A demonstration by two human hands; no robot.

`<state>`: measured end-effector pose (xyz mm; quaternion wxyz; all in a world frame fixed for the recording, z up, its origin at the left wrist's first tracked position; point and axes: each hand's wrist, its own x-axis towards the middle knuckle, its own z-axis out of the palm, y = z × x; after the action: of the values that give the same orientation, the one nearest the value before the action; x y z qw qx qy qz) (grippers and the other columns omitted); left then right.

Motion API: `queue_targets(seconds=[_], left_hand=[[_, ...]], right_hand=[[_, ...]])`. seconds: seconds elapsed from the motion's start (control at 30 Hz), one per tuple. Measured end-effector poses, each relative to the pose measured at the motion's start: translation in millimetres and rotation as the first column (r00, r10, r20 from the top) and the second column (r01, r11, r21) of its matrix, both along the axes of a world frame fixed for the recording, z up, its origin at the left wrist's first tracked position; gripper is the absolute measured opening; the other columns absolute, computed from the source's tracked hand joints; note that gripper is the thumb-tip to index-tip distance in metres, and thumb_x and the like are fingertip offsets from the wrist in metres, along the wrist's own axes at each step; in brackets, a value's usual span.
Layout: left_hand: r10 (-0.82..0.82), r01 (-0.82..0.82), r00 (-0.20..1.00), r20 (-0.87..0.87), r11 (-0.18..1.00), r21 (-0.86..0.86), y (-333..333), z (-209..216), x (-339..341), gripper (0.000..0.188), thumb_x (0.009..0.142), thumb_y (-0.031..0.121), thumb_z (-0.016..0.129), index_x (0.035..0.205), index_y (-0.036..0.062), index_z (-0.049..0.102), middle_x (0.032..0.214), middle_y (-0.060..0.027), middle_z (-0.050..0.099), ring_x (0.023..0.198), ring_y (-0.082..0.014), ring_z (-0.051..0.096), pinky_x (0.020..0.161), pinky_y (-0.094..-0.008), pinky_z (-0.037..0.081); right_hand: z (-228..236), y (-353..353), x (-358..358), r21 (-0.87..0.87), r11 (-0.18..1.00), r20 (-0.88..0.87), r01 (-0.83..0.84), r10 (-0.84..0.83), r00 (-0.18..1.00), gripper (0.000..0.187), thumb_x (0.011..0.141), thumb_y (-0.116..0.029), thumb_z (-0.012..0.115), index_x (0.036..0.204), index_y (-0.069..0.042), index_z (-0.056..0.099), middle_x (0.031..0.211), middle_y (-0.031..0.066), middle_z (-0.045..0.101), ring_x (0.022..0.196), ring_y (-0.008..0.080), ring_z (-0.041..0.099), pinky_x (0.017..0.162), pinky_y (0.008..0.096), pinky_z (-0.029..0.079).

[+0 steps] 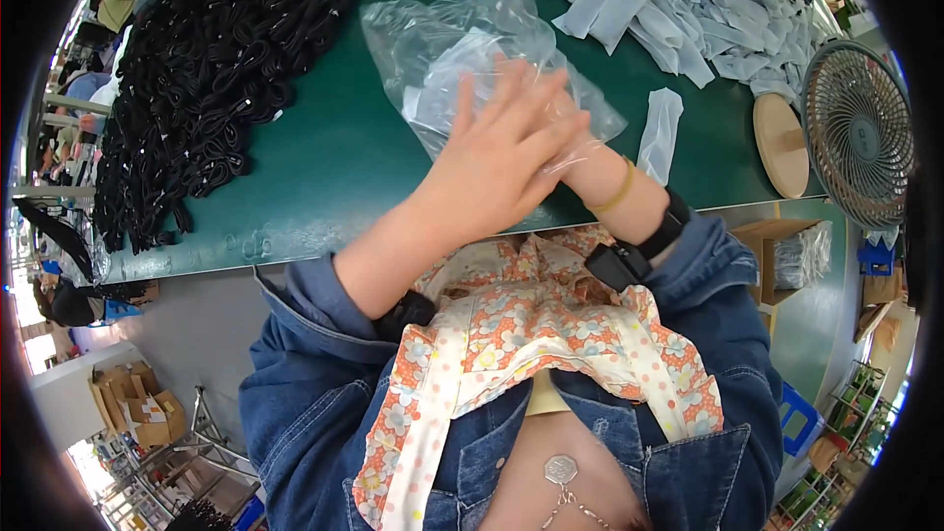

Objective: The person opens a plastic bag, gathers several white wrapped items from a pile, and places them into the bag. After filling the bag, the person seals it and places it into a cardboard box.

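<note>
A clear plastic bag [413,29] lies crumpled on the green table in front of me, with white or pale folded contents [433,98] showing through the film. My left hand [501,143] rests over the bag's near side, its fingers stretched out and spread. Beneath it, my right hand [585,172] reaches to the bag from the right; the left hand and the film cover its fingers, so their grip is hidden. To the right of the bag lies a single pale, translucent sleeve-like packet [660,133].
Coiled black cords [211,69] form a big pile at the left of the green table [324,138]. Many pale packets [678,0] are heaped at the far right. A round fan [862,133] and a wooden disc [780,146] stand at the right edge. Below is an open carton [772,246].
</note>
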<state>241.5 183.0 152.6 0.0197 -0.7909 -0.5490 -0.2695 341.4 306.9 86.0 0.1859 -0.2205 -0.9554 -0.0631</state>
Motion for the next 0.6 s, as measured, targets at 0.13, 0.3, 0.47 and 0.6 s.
queue_targets(seconds=[0.13,0.3,0.47,0.6], left_hand=[[0.28,-0.316,0.911,0.302,0.946,0.077,-39.6,-56.8,-13.6,0.047,0.082,0.024,0.065,0.125,0.0142,0.049,0.131,-0.0188,0.04,0.122,-0.0359,0.04,0.103,-0.0547,0.026],[0.612,-0.466,0.467,0.639,0.784,-0.41,-32.9,-87.7,-20.8,0.036,0.076,0.014,0.067,0.107,0.009,0.051,0.091,-0.0166,0.056,0.085,-0.028,0.057,0.073,-0.0406,0.044],[0.233,-0.063,0.743,0.627,0.957,-0.282,-50.9,-64.7,-29.2,0.016,0.075,0.004,0.061,0.086,0.0058,0.05,0.066,-0.0136,0.054,0.058,-0.0284,0.055,0.052,-0.0363,0.043],[0.334,0.019,0.708,0.623,0.872,-0.489,-76.2,-57.5,-19.4,0.01,0.074,0.005,0.059,0.08,0.006,0.052,0.066,-0.014,0.054,0.06,-0.0323,0.054,0.054,-0.0404,0.043]], right_hand=[[20.8,5.4,-15.0,-0.524,0.771,0.292,0.362,-0.236,0.927,0.089,0.068,-0.051,0.068,0.134,0.002,0.039,0.117,0.0274,0.053,0.106,0.0395,0.055,0.088,0.0486,0.047],[9.2,-13.2,-43.1,-0.469,0.825,0.266,0.316,-0.209,0.941,0.09,0.07,-0.054,0.064,0.137,0.0,0.037,0.12,0.034,0.049,0.109,0.0426,0.053,0.089,0.0498,0.045],[-18.8,53.5,-56.3,-0.206,0.88,0.125,0.428,-0.411,0.903,0.089,0.072,-0.052,0.062,0.139,-0.001,0.035,0.119,0.0366,0.047,0.111,0.0472,0.048,0.094,0.0495,0.042],[-24.3,58.6,-46.3,0.017,0.899,-0.07,0.438,-0.436,0.897,0.081,0.074,-0.05,0.061,0.138,-0.005,0.039,0.121,0.0312,0.047,0.114,0.0461,0.046,0.097,0.0493,0.038]])
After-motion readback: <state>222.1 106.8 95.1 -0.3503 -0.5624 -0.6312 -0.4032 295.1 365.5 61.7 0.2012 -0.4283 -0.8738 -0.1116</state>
